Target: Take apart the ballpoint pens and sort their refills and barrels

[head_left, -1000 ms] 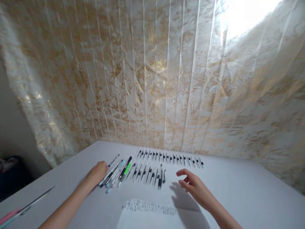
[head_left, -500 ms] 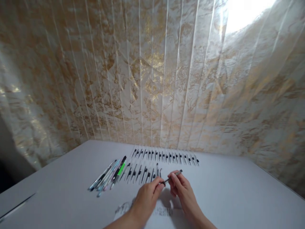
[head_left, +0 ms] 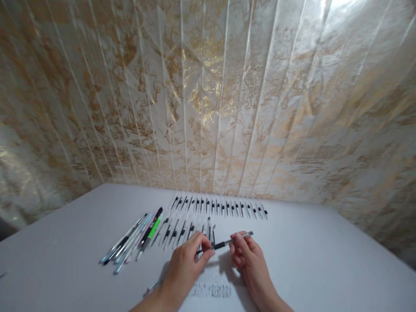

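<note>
In the head view I hold a pen (head_left: 219,245) with a black grip and a clear barrel between both hands, tilted up to the right. My right hand (head_left: 251,260) pinches its barrel near the right end. At the left end, the thumb and fingers of my left hand (head_left: 190,264) are closed round the tip, where a small dark piece shows between them; whether it is a separate cap I cannot tell. Below the hands lies a white paper sheet (head_left: 211,291) with dark marks, partly covered by my left forearm.
Clear pen parts with black pieces (head_left: 221,207) lie in a long row at the back of the white table (head_left: 312,255). A shorter second row (head_left: 175,232) is partly behind my left hand. On the left lies a bundle of pens (head_left: 130,242), with a green one (head_left: 154,227). Patterned curtain (head_left: 208,95) hangs behind.
My left hand has shifted left, away from my right hand, and the pen's black grip now shows between them. The whole view has also shifted a little.
</note>
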Tool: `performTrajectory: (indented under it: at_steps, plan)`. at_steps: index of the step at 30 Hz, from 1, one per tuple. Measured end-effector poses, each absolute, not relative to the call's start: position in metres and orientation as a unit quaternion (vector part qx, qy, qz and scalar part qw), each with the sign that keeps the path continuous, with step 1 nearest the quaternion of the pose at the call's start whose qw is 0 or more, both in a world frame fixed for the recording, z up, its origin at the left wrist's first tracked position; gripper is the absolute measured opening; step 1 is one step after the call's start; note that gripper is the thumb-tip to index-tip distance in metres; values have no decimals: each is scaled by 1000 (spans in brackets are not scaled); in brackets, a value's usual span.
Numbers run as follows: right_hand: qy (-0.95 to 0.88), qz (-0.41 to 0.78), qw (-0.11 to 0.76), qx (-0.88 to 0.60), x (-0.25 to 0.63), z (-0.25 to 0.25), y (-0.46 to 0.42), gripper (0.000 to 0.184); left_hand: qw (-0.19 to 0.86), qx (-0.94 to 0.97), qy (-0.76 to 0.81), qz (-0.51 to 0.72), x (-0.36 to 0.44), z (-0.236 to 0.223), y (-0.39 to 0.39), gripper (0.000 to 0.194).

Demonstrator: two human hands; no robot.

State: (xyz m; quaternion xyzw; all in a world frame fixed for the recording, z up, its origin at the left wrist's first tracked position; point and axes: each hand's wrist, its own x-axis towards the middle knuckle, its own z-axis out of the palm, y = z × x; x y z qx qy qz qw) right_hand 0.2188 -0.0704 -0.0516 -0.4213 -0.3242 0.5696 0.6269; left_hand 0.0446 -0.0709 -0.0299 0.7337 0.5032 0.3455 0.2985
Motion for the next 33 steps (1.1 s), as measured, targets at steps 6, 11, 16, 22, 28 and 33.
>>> performTrajectory:
  at_steps: [6,11,16,22,28,33]
  plan:
    - [-350,586,613,-398,218,-52,-71,46,257,767,471,351,43,-40,-73,27]
    - [-414,605,558,-389,234,-35,-68,46,231,765,479,364,42,-41,-71,35]
    - [-538,567,374,-498,265,-20,-60,66,233,761,469,383,41,-41,-74,31]
    - [-646,498,262,-516,279,-11,-57,63,243,759,453,400,43,-44,-76,34]
    - [-663,456,261,-533,279,2,-62,54,252,744,467,405,42,-49,-70,38]
    - [-676,463,239,-521,276,-2,-63,57,259,738,469,411,42,-48,-70,40]
